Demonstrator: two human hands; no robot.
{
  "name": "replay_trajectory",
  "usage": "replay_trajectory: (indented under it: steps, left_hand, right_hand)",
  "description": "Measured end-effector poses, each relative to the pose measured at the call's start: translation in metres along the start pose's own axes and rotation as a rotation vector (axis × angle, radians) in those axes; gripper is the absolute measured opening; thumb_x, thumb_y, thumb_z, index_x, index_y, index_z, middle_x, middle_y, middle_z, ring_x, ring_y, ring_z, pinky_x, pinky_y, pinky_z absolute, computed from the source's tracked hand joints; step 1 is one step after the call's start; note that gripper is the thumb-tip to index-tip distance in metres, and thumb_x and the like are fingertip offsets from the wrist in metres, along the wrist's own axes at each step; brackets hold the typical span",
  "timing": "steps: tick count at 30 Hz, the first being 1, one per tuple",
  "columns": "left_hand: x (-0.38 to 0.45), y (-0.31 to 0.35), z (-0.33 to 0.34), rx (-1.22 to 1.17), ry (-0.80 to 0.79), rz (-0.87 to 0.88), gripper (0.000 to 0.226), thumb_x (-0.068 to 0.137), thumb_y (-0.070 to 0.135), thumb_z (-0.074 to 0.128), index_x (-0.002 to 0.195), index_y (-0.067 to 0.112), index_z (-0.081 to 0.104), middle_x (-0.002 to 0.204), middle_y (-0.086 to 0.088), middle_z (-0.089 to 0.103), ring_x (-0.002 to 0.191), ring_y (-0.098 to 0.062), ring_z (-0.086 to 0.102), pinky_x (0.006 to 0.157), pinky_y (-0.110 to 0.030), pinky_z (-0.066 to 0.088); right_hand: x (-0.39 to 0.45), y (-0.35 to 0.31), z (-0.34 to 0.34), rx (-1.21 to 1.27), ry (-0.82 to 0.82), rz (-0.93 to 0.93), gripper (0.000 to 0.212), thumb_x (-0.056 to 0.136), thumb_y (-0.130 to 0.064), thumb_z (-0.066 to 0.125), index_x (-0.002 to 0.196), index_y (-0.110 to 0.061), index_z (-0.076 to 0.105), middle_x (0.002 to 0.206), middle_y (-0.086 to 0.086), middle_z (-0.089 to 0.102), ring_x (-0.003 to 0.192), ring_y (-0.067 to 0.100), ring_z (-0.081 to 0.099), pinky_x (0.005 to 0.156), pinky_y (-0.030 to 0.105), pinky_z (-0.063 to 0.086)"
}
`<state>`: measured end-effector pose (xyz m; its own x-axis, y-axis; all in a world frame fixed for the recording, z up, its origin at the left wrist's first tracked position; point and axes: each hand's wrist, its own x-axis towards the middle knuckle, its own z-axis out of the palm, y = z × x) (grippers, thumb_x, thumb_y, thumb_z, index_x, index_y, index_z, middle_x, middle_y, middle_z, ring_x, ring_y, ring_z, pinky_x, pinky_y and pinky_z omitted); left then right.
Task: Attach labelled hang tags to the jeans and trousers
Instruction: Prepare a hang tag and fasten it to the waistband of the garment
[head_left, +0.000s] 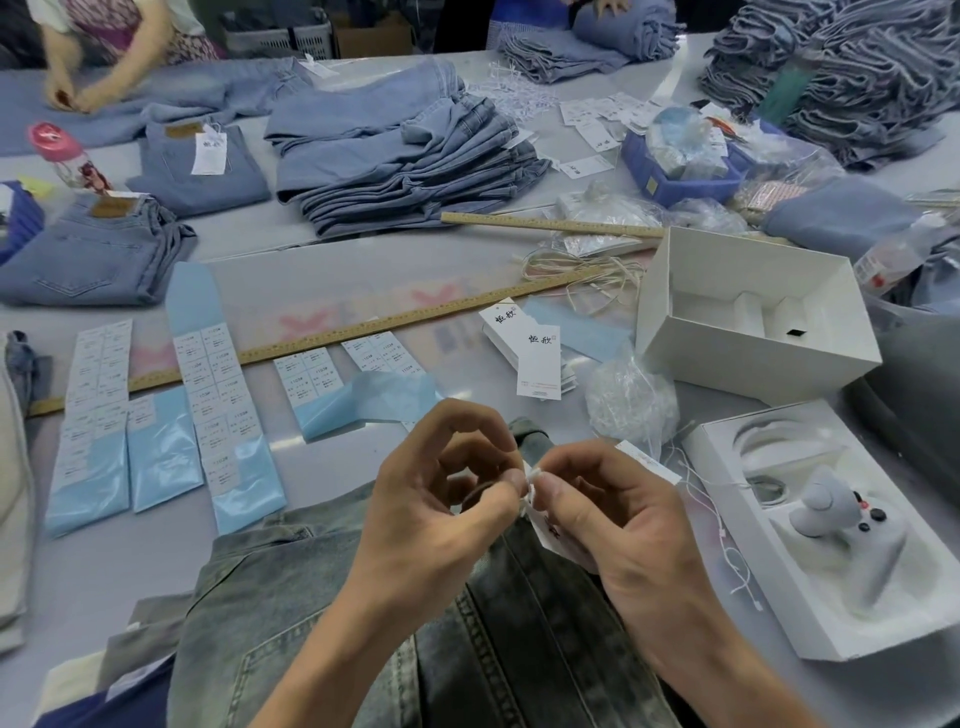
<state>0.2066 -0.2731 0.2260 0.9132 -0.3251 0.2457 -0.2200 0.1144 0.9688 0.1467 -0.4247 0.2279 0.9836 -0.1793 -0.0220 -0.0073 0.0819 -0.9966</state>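
Grey-washed jeans (322, 597) lie in front of me at the near table edge. Both hands meet above their waistband. My left hand (441, 504) has its fingers curled and pinches the white string of a hang tag between thumb and forefinger. My right hand (618, 514) pinches the same string at the top of the white hang tag (545, 538), which hangs under its fingers. A stack of blank white hang tags (537, 358) lies beyond my hands. Strips of printed size labels (218, 395) on blue backing lie to the left.
Two wooden rulers (363, 330) cross the table. An open white box (748, 322) and a white tray with a grey gadget (826, 525) sit at right, next to a bag of white strings (631, 400). Stacks of blue jeans (405, 156) fill the far side; another person works at top left.
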Motion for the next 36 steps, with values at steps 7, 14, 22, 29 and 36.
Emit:
replay_trajectory:
  steps: [7,14,22,29,36]
  left_hand:
    - [0.001,-0.005,-0.002,0.004,-0.027,0.052,0.016,0.087,0.021,0.077,0.097,0.023,0.064,0.092,-0.005,0.071,0.084,-0.023,0.069,0.067,-0.037,0.056]
    - [-0.002,-0.018,0.008,-0.031,-0.008,0.100,0.014,0.090,0.009,0.073,0.100,0.015,0.065,0.110,-0.003,0.070,0.103,-0.028,0.068,0.084,-0.037,0.057]
    - [0.010,-0.019,-0.046,0.126,0.253,-0.027,0.015,0.092,0.015,0.071,0.102,0.026,0.072,0.103,0.009,0.073,0.098,-0.014,0.069,0.082,-0.026,0.057]
    - [-0.049,-0.087,-0.247,-0.037,1.036,-0.445,0.016,0.093,0.010,0.071,0.106,0.018,0.070,0.104,-0.002,0.071,0.090,-0.023,0.068,0.065,-0.026,0.053]
    - [-0.199,-0.139,-0.403,-0.360,1.873,-0.839,0.086,0.086,0.029,0.080,0.147,-0.004,0.031,0.150,-0.028,0.040,0.131,-0.042,0.049,0.105,-0.051,0.045]
  right_hand:
    - [0.000,-0.003,-0.002,0.091,0.040,-0.003,0.009,0.085,-0.024,0.075,0.088,-0.017,0.075,0.075,0.002,0.067,0.070,0.008,0.062,0.067,0.020,0.055]
    - [-0.002,0.004,0.002,-0.033,0.114,-0.067,0.019,0.085,-0.037,0.078,0.090,-0.020,0.076,0.074,0.000,0.068,0.068,0.008,0.062,0.064,0.020,0.052]
    - [0.035,-0.028,-0.002,-0.419,0.232,-0.402,0.024,0.097,-0.044,0.059,0.119,-0.043,0.070,0.099,-0.010,0.073,0.084,0.007,0.067,0.081,0.011,0.051]
    - [0.058,-0.022,0.106,-0.541,-0.297,-0.531,0.020,0.095,-0.037,0.062,0.112,-0.043,0.070,0.095,-0.012,0.069,0.077,0.013,0.068,0.071,0.021,0.053]
    - [0.047,-0.013,0.209,-0.691,-0.702,-0.608,0.036,0.080,-0.009,0.070,0.101,-0.037,0.074,0.085,-0.015,0.068,0.067,0.006,0.064,0.057,0.014,0.047]
